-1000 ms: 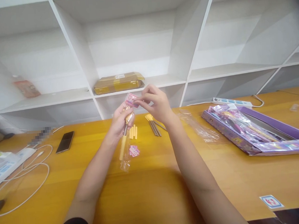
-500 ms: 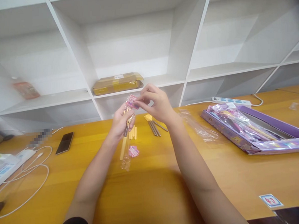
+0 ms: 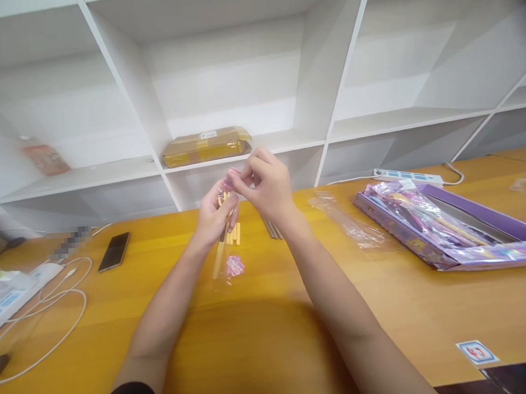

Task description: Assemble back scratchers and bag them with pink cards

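R hand point(image 3: 266, 184) closer, pink lbl point(image 3: 232, 171) mostly covered

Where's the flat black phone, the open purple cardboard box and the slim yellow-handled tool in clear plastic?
Flat black phone point(image 3: 114, 252): head view, middle of its top face.
Open purple cardboard box point(image 3: 417, 242): head view, its patterned side wall.
Slim yellow-handled tool in clear plastic point(image 3: 219, 260): head view, its handle.

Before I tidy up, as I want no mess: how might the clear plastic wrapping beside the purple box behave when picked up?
The clear plastic wrapping will probably flop, since it looks thin and crumpled. It is likely very light, as the table shows through it. Its shiny surface suggests it may be slippery.
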### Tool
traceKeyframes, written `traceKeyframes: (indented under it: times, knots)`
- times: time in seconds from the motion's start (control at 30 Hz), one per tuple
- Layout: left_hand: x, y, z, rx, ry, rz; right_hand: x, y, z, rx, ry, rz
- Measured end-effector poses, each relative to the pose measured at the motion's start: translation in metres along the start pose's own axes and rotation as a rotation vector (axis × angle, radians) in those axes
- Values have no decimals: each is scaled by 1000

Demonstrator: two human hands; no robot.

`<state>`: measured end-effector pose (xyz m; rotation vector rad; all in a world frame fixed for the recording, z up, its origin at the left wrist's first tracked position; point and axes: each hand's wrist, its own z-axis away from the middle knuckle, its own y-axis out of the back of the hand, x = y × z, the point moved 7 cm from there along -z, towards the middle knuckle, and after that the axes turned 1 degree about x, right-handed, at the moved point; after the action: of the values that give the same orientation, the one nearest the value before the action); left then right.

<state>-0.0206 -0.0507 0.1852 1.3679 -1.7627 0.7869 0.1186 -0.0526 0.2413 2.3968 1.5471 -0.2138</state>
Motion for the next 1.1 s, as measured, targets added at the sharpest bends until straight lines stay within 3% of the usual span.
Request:
traceKeyframes:
  times: [0.33, 0.67, 1.1]
  knots:
    - [5, -2, 3, -13, -6, -38, 1, 5, -4, 5, -62, -89]
    - [3, 1, 4, 30, 0, 22, 7, 8, -3, -100, -138, -228]
    - [1, 3, 1, 17, 66, 118, 13, 9, -4, -251, -82, -336]
